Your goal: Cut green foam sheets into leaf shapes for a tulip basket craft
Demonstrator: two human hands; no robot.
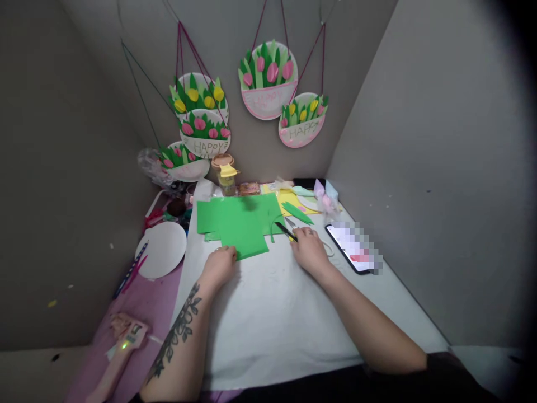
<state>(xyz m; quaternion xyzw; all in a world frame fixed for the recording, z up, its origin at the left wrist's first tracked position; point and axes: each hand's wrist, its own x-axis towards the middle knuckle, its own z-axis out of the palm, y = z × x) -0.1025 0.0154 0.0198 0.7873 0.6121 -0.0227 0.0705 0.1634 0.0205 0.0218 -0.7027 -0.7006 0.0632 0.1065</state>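
Note:
My left hand (221,264) is closed at the near left corner of a green sheet (245,226), its fingertips curled against the edge. Several green sheets overlap there. My right hand (309,250) is closed around a slim black-and-yellow tool (286,230) that looks like a craft knife, its dark end pointing at the sheets. Scissors lie partly beneath that hand; their white handle (329,249) shows on its right. A thin curled green strip (272,228) lies at the sheets' right edge. Just beyond are cut green leaf shapes (297,212).
A lit phone (350,249) lies at the right. Piping bags (325,196) and a lidded cup (226,176) stand at the back. On the left are a white paper plate (161,250) and a pink glue gun (128,336). Paper-plate flower baskets (268,101) hang on the wall.

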